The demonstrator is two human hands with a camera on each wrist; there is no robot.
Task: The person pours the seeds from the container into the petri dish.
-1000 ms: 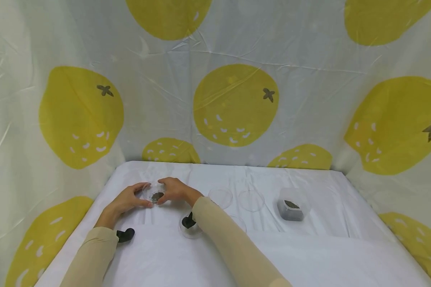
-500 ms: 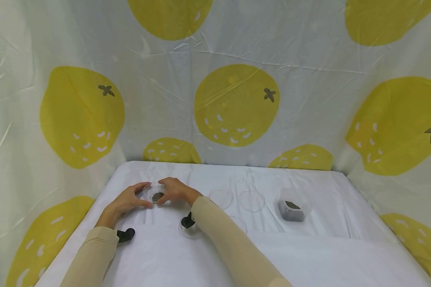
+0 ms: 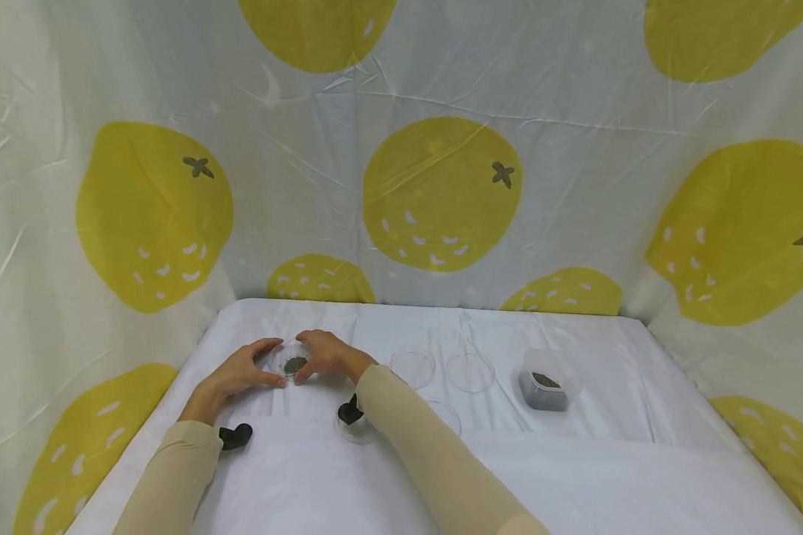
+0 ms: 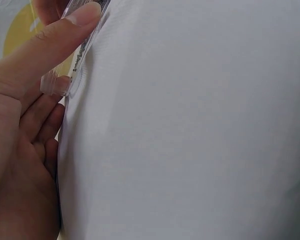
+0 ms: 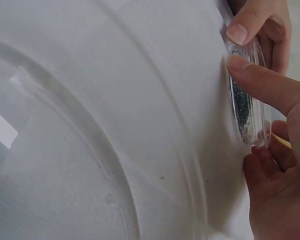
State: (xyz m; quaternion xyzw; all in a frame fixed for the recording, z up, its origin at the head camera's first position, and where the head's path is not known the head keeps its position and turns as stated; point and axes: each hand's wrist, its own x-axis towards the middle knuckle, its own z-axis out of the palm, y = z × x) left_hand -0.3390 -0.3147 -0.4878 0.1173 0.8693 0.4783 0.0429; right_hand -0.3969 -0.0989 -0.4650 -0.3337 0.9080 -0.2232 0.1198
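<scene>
At the back left of the table in the head view, both hands hold a clear petri dish (image 3: 282, 358) with dark, soil-like grains (image 3: 295, 365) inside. My left hand (image 3: 241, 369) grips its left side. In the left wrist view the thumb (image 4: 50, 45) lies along one face and fingers reach behind. From the other side my right hand (image 3: 329, 354) clasps it. The right wrist view has the dish (image 5: 260, 112) seen edge-on, its clear walls layered, the right thumb (image 5: 257, 82) across it close to the left thumb (image 5: 245, 25).
Two clear round dishes (image 3: 412, 369) (image 3: 470, 372) lie right of the hands. Another dish (image 3: 444, 416) is partly behind the right sleeve (image 3: 435, 453), and one more (image 3: 356, 432) sits under the right wrist's black camera mount (image 3: 351, 411). A plastic tub (image 3: 543, 397) of dark grains stands farther right.
Both hands keep nearly the same place and grip around the petri dish. The head view has shifted very slightly.
</scene>
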